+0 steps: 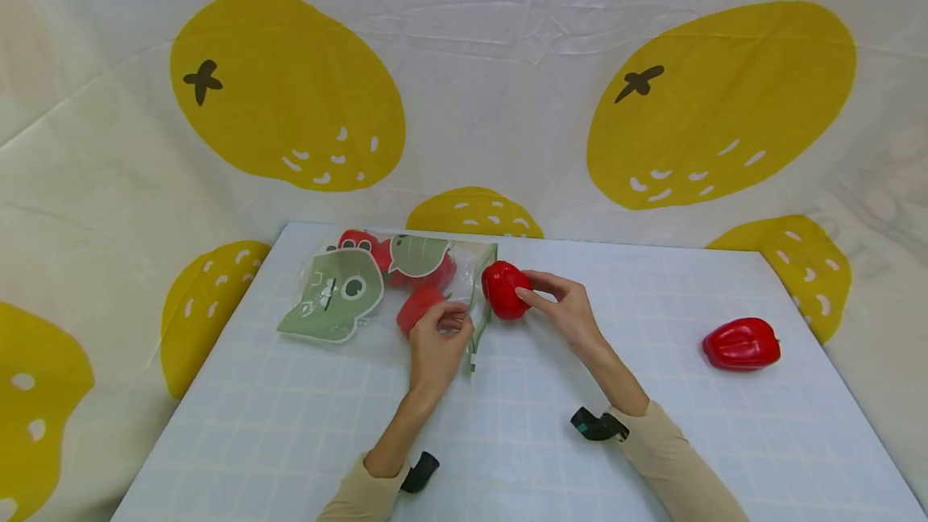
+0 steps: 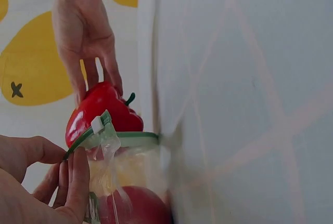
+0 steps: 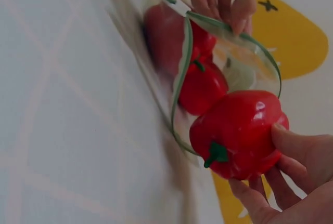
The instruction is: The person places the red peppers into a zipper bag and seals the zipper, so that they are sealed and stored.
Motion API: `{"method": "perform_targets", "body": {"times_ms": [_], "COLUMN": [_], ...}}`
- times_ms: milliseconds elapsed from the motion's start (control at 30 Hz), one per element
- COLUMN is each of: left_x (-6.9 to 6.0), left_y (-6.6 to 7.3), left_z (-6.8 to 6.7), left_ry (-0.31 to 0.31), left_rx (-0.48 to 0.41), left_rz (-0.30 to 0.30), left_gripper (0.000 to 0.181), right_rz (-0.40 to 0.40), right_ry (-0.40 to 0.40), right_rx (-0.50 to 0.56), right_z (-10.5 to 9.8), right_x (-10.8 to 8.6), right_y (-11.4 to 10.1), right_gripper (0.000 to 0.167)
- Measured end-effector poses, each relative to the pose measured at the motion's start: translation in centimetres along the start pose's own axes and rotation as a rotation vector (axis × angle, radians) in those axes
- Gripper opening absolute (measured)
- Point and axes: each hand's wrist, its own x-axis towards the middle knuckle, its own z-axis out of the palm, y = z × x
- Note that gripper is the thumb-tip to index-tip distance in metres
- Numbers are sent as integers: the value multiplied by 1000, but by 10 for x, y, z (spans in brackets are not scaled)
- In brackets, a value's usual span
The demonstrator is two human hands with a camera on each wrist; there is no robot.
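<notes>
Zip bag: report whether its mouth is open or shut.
The zip bag is open: the right wrist view shows its green rims standing apart, red items visible through the gap.

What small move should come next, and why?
I'd probably ease the glossy, rounded red bell pepper in the right hand leftward into the clear plastic bag: it sits at the bag's open green rim, which the left hand pinches.
</notes>
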Motion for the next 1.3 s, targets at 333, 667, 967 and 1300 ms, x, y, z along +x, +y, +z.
{"method": "perform_targets", "body": {"times_ms": [333,667,967,1300], "left_x": [-1,-2,-2,-1], "left_y": [1,1,0,-1], "left_z": [-1,-2,-1,0], "left_ry": [-14,-24,-27,-44], "left_rx": [9,6,3,15], "left_rz": [0,7,26,54], "left_gripper": [14,16,14,16], "right_rz": [-65,-95,-127,-161], "right_ry": [-45,-96,-132,-193], "right_rx": [-26,-34,-6,-23], "right_z": [19,37,47,52], "right_x": [3,7,9,15], "right_y": [-1,-1,-8,-3], "right_gripper": [46,45,44,45]}}
